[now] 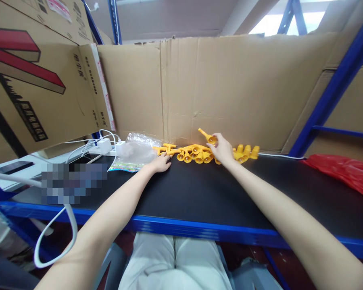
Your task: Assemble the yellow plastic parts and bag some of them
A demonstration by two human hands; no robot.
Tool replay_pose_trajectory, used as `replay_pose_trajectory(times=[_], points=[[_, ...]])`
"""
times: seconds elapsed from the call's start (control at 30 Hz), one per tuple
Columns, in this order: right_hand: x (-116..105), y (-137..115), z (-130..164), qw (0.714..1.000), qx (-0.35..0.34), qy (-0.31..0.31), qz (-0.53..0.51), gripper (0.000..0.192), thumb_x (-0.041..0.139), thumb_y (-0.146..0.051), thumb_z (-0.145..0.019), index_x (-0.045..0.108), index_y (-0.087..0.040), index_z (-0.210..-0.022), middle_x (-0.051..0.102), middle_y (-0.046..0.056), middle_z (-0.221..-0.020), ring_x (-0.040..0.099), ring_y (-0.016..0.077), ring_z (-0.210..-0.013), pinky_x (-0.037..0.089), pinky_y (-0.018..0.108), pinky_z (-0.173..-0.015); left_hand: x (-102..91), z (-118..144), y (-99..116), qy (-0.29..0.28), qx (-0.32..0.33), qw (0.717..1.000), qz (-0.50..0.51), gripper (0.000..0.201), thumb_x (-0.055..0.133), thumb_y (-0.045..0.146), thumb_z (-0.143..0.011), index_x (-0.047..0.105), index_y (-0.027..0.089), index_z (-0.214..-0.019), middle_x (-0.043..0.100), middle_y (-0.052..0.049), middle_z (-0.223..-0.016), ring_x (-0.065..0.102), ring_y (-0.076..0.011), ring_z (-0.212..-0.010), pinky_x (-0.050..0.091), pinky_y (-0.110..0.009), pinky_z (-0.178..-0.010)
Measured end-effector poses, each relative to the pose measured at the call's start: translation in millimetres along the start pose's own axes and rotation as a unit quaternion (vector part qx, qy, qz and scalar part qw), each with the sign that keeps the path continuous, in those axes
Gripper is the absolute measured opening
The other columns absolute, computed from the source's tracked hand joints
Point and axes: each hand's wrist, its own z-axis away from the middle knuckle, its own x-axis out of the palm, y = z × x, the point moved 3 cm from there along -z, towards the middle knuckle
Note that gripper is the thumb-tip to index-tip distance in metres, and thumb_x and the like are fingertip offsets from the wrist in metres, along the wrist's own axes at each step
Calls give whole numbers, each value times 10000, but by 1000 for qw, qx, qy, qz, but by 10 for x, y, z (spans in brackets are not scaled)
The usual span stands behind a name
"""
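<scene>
My right hand (222, 150) pinches the wide end of a yellow funnel-shaped piece (211, 139), lifted above the others with its narrow stem pointing up and left. Below and beside it, several like pieces (199, 158) lie in a row along the back of the black table, most with their flared mouths facing me. More of them (247, 151) stand right of that hand, mouth down or tilted. My left hand (161, 162) rests on the table with its fingers apart, at the stems of the yellow pieces (168, 150) on the left; whether it touches them I cannot tell.
A clear plastic bag (139, 150) lies left of my left hand, near white chargers (104, 145) and cables. A red plastic bag (341, 171) lies at the right. Cardboard (230, 88) walls the back. The blue shelf beam (199, 227) forms the table's front edge.
</scene>
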Motion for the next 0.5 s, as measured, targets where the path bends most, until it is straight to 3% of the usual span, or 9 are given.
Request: replay_pose_trajectory(times=[0.13,0.23,0.37,0.5], points=[[102,-154,39,971,-99,-111,187,282,480,-243,-844,507,-177,-1117,636,138,-1030,574,268,-936,327,380,-810,30,-36,-43,23,6,1000,19,468,451,315,-803,488,150,-1240,407,-156,-1376,458,-260,-1219,371,-371,-1002],[222,-152,56,940,-90,-213,250,277,462,-231,-852,531,-159,-1111,643,154,-1032,571,274,-966,299,412,-848,46,-62,-70,42,2,998,40,429,486,310,-774,534,151,-1170,492,-159,-1286,509,-258,-1153,401,-365,-960],[291,-79,6,928,-38,-285,237,329,410,-247,-875,540,-192,-1172,634,129,-1113,556,272,-1049,267,498,-930,41,-75,-90,72,-12,995,67,345,530,314,-730,592,167,-1035,576,-143,-1164,555,-265,-1067,420,-379,-921],[214,26,-114,924,6,-346,166,476,459,-374,-856,450,-267,-1320,549,98,-1275,462,318,-1191,97,635,-1003,31,-74,-87,77,-26,994,69,326,538,325,-716,610,160,-988,622,-148,-1059,574,-295,-1009,423,-417,-895]])
